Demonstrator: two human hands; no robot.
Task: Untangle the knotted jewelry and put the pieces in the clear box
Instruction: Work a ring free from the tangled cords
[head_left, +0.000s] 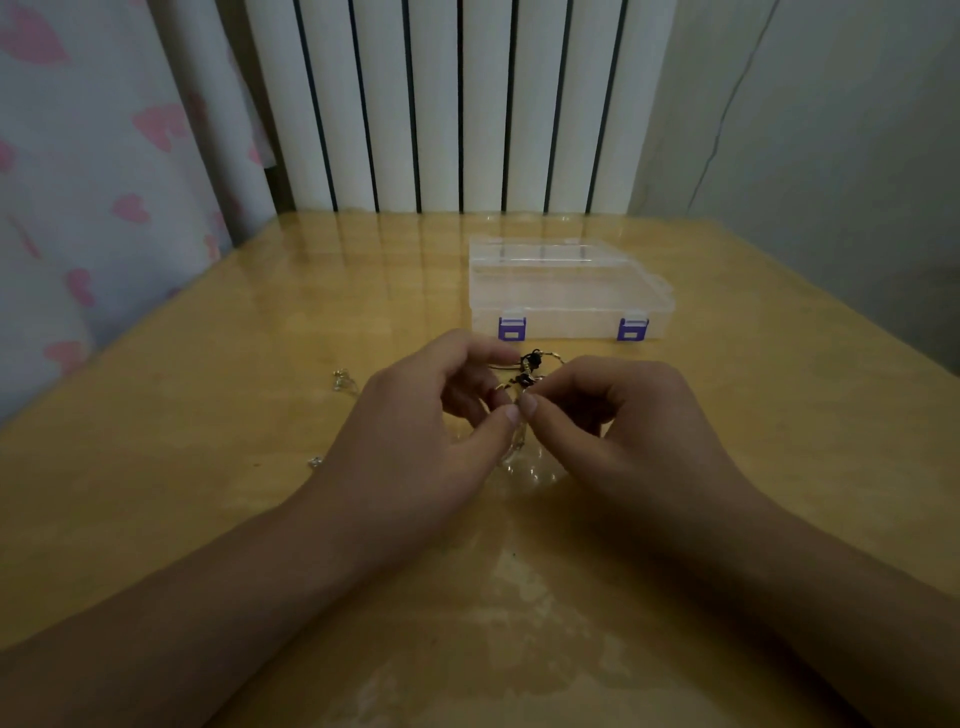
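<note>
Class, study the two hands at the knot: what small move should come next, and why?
Probably a gentle pull apart to loosen one strand. The left hand and right hand both pinch the tangled black-and-gold jewelry, still knotted, and the clear plastic box with purple latches sits closed behind, so nothing can go in yet.

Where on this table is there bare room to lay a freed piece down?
Bare: table right of the right hand, and left of the clear box. Crowded: knotted jewelry between both hands; small pieces beside the left hand.
</note>
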